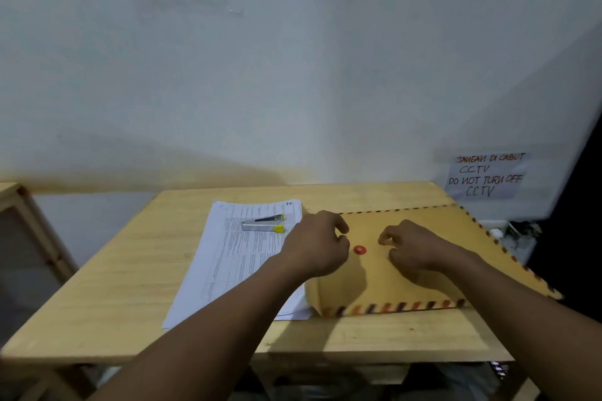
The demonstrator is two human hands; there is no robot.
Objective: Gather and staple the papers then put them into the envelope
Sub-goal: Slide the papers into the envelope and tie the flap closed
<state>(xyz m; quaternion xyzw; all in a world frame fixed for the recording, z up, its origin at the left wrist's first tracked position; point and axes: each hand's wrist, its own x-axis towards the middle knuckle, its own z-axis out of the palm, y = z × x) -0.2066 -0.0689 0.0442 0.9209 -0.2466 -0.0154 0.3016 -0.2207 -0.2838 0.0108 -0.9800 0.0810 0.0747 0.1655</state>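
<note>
Now: envelope [374,283] flat on right half of table [114,286], just beside papers [234,257] stacked mid-table. Stapler [264,223] lying on the stack near its far edge. Left hand [317,242] and right hand [412,249] curled over envelope either side of red button [359,250]; possibly pinching a tie string, cannot tell. Papers likely light, floppy, slippery: best squared up, then pinched at a corner.

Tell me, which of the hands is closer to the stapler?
The left hand. It is at the edge of the envelope beside the papers bearing the stapler; the right hand is past the red button.
</note>
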